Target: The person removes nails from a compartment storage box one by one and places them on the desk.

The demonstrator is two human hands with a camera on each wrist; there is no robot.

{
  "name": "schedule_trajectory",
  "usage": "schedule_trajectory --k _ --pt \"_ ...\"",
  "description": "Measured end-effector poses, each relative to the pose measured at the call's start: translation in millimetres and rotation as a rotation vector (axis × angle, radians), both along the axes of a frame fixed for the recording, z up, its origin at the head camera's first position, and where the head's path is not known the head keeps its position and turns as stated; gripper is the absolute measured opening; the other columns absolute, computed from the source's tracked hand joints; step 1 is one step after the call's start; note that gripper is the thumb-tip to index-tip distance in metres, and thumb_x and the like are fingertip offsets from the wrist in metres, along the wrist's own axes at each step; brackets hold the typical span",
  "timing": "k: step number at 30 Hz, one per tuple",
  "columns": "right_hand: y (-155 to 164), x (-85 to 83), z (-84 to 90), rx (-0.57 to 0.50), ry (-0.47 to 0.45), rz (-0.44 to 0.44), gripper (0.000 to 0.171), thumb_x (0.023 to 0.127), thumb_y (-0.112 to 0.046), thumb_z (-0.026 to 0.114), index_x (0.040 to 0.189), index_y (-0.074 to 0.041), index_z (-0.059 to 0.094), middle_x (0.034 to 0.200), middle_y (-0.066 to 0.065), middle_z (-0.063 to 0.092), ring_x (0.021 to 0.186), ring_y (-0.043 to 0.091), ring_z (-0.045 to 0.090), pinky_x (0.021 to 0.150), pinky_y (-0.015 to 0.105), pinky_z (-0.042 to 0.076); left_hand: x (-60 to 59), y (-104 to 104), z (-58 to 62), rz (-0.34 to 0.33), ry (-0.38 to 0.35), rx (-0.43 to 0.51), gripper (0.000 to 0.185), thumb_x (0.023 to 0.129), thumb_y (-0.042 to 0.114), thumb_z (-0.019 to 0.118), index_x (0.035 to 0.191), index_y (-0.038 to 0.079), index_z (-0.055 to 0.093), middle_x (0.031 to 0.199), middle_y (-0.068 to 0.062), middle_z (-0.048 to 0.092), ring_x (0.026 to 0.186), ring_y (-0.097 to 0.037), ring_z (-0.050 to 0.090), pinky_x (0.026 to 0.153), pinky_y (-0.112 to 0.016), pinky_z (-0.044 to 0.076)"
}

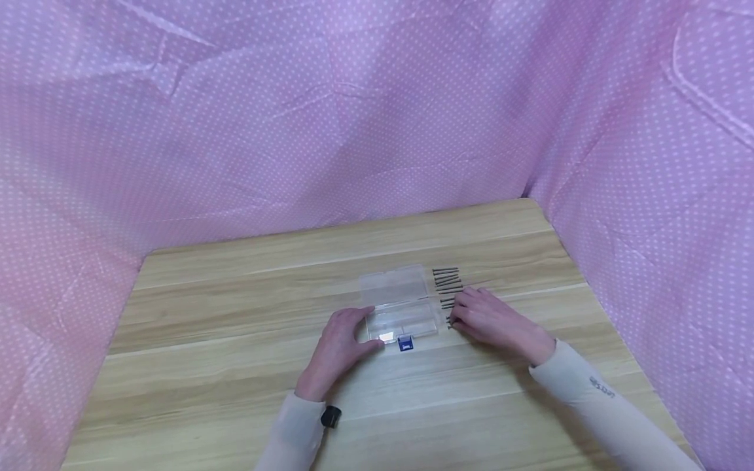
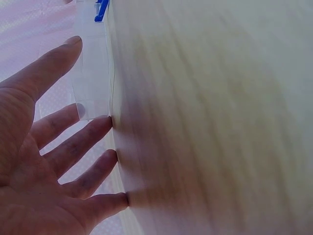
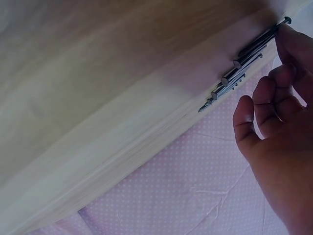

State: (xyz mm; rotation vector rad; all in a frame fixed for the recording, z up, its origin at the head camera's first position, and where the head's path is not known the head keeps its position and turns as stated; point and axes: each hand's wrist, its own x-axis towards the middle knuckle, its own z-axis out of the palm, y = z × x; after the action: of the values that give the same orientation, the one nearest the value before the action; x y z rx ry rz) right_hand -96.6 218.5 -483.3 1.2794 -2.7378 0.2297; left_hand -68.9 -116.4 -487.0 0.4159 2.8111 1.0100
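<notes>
A clear plastic box [image 1: 406, 319] with its lid [image 1: 393, 285] laid back and a blue latch [image 1: 405, 343] lies on the table. My left hand [image 1: 340, 343] holds the box's left end, thumb at the front side and a finger at the back corner. In the left wrist view, the other fingertips [image 2: 117, 196] of that hand rest on the tabletop. Right of the box, several dark metal nails [image 1: 449, 280] lie in a row. My right hand [image 1: 491, 322] bends over the near end of this row. In the right wrist view, its fingertips pinch a nail [image 3: 259, 40] close to its head.
The wood-grain table [image 1: 224, 340] extends around the box on every side. Pink dotted cloth [image 1: 265, 131] hangs behind it and along both sides. A black band [image 1: 331, 417] is worn at the left wrist.
</notes>
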Motion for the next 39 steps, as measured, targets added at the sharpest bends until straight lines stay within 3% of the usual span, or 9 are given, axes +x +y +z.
schedule_trajectory --k 6,13,22,29,34,39 --pt "1 2.0 2.8 -0.040 -0.024 -0.019 0.004 0.091 -0.015 0.077 0.092 -0.016 0.074 0.093 -0.003 0.060 0.088 0.019 0.053 0.072 0.035 0.048 -0.4 0 0.2 -0.009 0.000 -0.009 0.068 0.083 0.033 0.087 0.141 0.007 0.063 0.134 -0.013 0.067 0.130 -0.035 0.054 0.114 -0.051 0.041" --pt "7 1.5 5.0 -0.144 -0.010 -0.053 0.006 0.091 -0.015 0.078 0.096 -0.013 0.075 0.095 -0.002 0.065 0.092 0.021 0.061 0.083 0.043 0.053 0.9 -2 0.1 -0.019 -0.009 -0.017 0.069 0.085 0.036 0.085 0.143 0.008 0.061 0.136 -0.014 0.065 0.132 -0.036 0.053 0.115 -0.052 0.040" --pt "18 1.9 10.8 -0.279 0.006 -0.162 0.029 0.091 -0.010 0.075 0.119 -0.002 0.072 0.121 0.016 0.070 0.112 0.036 0.065 0.097 0.056 0.052 8.4 -7 3.4 0.014 -0.006 -0.036 0.070 0.089 0.042 0.080 0.149 0.013 0.057 0.150 -0.014 0.053 0.138 -0.036 0.048 0.115 -0.054 0.041" --pt "22 -2.1 14.1 -0.293 -0.014 -0.227 0.045 0.095 -0.015 0.070 0.136 0.002 0.063 0.144 0.022 0.058 0.134 0.043 0.051 0.111 0.065 0.038 11.0 -15 6.3 0.035 0.140 -0.084 0.083 0.089 0.047 0.079 0.152 0.005 0.049 0.158 -0.017 0.045 0.148 -0.040 0.036 0.122 -0.067 0.019" --pt "22 -5.1 16.8 -0.277 -0.015 -0.271 0.049 0.099 -0.020 0.065 0.143 0.002 0.058 0.152 0.023 0.051 0.141 0.046 0.043 0.117 0.065 0.030 9.0 -23 9.4 0.047 0.245 -0.071 0.085 0.088 0.048 0.079 0.152 0.001 0.048 0.160 -0.018 0.042 0.151 -0.044 0.030 0.121 -0.070 0.018" --pt "21 -8.5 20.9 -0.247 -0.047 -0.336 0.053 0.105 -0.027 0.058 0.149 0.001 0.051 0.160 0.021 0.041 0.146 0.047 0.035 0.122 0.065 0.020 4.8 -31 12.4 0.067 0.279 -0.060 0.089 0.088 0.051 0.076 0.154 0.000 0.044 0.164 -0.019 0.036 0.152 -0.045 0.026 0.121 -0.070 0.016"
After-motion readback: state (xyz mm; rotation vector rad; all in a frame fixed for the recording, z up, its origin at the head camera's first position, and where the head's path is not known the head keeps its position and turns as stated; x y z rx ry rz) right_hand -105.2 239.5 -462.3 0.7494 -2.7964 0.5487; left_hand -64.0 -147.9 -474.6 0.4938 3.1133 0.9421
